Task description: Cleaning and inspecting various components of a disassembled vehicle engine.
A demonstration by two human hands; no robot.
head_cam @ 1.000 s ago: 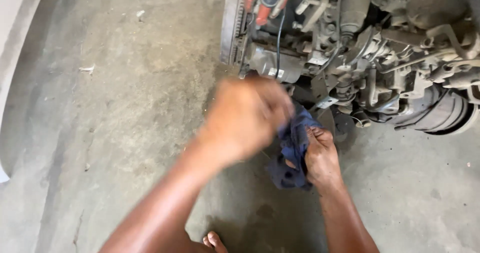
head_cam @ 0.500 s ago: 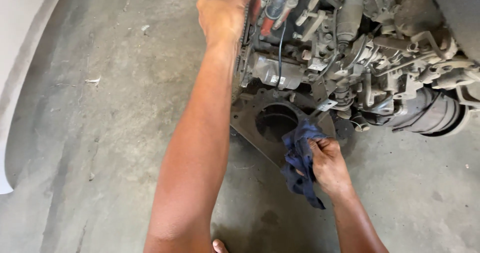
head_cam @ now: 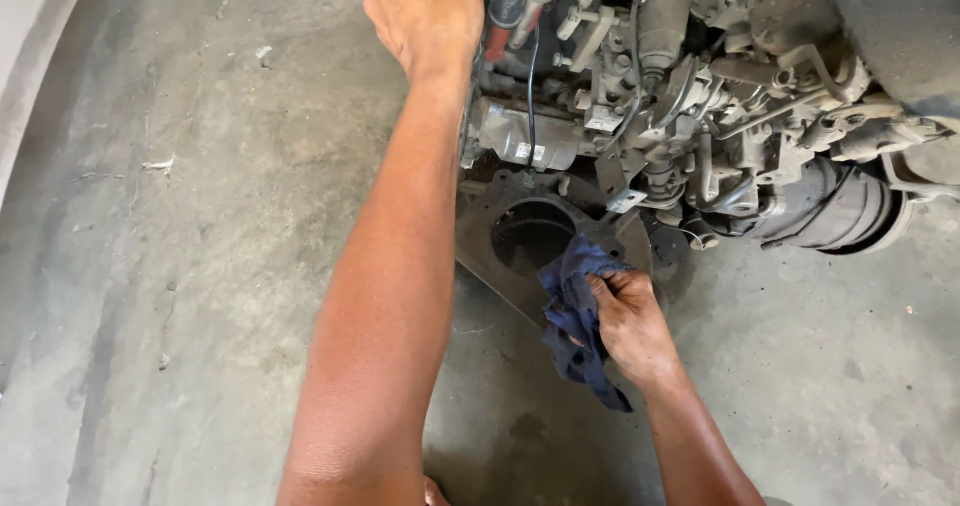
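A grimy engine (head_cam: pixel 690 96) rests on the concrete floor at the upper right. My left hand (head_cam: pixel 428 14) reaches far forward and rests on the engine's top left edge, fingers curled over it. My right hand (head_cam: pixel 628 324) grips a dark blue rag (head_cam: pixel 572 316) and presses it against a dark metal plate (head_cam: pixel 490 241) with a round hole, at the engine's lower front. The rag's tail hangs down toward the floor.
Grey stained concrete floor (head_cam: pixel 180 266) spreads to the left and below. A pale curved edge (head_cam: pixel 30 56) runs along the upper left corner. A ribbed round housing (head_cam: pixel 850 211) sticks out at the engine's right. Part of a foot (head_cam: pixel 432 491) shows at the bottom.
My left hand rose from near the rag to the engine's top left edge. The right hand stayed at the plate with the rag. The view shifted slightly.
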